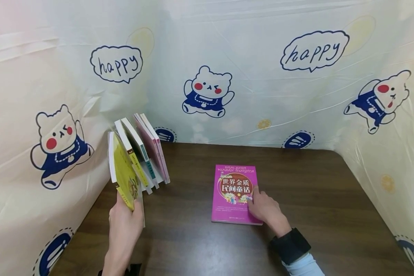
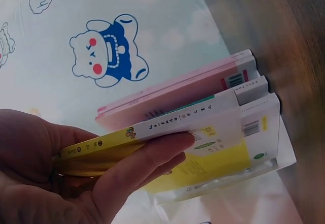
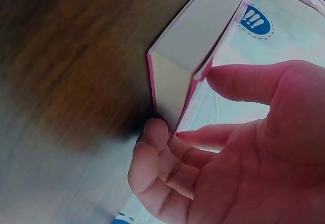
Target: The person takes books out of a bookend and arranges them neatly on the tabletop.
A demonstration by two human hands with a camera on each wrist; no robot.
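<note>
At the left of the head view, my left hand [image 1: 124, 222] grips a yellow book [image 1: 124, 172] by its lower end. The left wrist view shows the thumb and fingers on either side of its yellow and white spine [image 2: 152, 125]. Beyond it, several upright books [image 1: 151, 149] stand in a row. A magenta book [image 1: 234, 212] with a round brown title panel lies face up on the table. My right hand [image 1: 267, 209] holds its right edge, thumb against the cover. In the right wrist view, curled fingers [image 3: 147, 165] meet the book's corner beside its pale page block [image 3: 175, 82].
Under everything is a dark brown wooden table [image 1: 193, 249]. A pale cloth [image 1: 255, 96] printed with bears and the word "happy" encloses its back and sides. The row of books stands close to the cloth on the left.
</note>
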